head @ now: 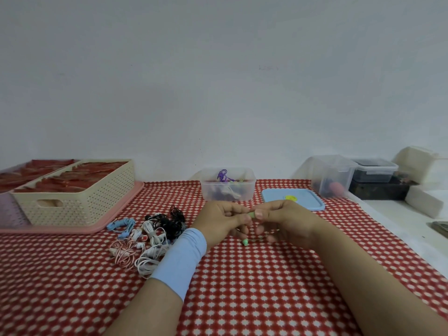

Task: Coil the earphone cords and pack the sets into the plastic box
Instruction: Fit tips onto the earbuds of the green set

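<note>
1. Surface: a table under a red cloth with a white dot pattern [254, 299]. It stands against a plain pale wall [218, 81].
2. Landmark: the clear plastic box [228, 184] sits at the far edge of the cloth, lid off, with coiled sets inside, one of them purple.
3. The blue lid [293, 198] lies flat just right of the box.
4. In front of the box, the left hand [219, 225] and the right hand [283, 223] meet above the cloth. Both pinch the green earphone set [252, 215] between thumb and fingertips. A green earbud [245, 243] hangs below the hands on a thin cord.
5. Front-left of the box: a loose pile of earphones [150, 236] in blue, white, pink and black, resting on the cloth.
6. Far left of the box: a cream perforated basket [75, 192] on a pink tray [72, 229], holding red items.
7. Right of the box, past the lid: clear lidded containers [332, 175]. Contents too blurred to identify.
</note>
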`<state>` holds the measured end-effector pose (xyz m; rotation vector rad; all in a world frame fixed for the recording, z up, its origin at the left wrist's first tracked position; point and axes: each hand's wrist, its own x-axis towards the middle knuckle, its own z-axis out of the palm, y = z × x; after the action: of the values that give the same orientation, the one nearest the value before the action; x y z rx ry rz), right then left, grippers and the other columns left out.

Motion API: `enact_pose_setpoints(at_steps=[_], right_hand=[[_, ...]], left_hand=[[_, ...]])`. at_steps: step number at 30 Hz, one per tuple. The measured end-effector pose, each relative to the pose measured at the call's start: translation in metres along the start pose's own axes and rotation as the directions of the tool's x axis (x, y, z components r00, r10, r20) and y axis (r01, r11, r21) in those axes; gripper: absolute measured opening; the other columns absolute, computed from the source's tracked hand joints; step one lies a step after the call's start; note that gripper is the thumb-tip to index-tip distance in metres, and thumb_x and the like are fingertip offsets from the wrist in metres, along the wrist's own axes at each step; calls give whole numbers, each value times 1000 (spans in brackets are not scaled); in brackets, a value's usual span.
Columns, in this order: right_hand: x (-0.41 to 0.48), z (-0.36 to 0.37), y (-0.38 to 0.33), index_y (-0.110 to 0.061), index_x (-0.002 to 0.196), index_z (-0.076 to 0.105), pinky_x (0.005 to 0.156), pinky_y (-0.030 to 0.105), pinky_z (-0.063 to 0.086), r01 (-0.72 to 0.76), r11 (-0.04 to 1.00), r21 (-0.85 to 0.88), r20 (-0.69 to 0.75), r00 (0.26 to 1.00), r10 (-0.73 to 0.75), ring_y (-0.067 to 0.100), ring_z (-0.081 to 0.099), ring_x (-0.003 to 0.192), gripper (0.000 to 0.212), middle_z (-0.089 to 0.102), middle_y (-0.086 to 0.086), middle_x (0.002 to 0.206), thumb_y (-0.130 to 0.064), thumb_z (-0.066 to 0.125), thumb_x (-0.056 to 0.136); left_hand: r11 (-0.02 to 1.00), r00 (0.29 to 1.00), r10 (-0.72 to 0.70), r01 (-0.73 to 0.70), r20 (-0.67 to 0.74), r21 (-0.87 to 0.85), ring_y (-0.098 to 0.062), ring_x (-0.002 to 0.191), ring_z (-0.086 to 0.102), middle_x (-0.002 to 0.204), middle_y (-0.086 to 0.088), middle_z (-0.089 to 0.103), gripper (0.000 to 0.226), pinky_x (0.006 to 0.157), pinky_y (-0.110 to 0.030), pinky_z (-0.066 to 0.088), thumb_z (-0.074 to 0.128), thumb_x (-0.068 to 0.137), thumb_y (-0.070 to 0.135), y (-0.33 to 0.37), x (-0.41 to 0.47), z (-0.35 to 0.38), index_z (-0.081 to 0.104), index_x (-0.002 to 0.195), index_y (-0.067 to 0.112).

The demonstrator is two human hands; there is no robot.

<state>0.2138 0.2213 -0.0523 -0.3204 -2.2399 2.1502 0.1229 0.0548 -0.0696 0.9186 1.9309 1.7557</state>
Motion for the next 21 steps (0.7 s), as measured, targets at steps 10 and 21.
enact_pose_setpoints(at_steps=[10, 21], right_hand=[[-2, 1, -4, -11, 97, 79, 51, 22, 52, 53, 996, 72, 40, 998, -56, 13, 71, 76, 28, 75, 9, 88, -24, 74, 73], [-2, 5, -3, -12, 95, 79, 54, 26, 54, 114, 992, 46, 0, 993, -114, 15, 71, 75, 14, 75, 9, 83, -17, 73, 84]], left_hand=[[977, 999, -13, 22, 42, -214, -13, 63, 66, 76, -8, 72, 14, 59, -24, 57, 64, 90, 0, 2, -1, 1, 72, 100, 2], [977, 999, -36, 38, 14, -207, -15, 65, 67, 79, -10, 72, 14, 59, -24, 56, 64, 90, 1, 0, -1, -1, 71, 102, 2]])
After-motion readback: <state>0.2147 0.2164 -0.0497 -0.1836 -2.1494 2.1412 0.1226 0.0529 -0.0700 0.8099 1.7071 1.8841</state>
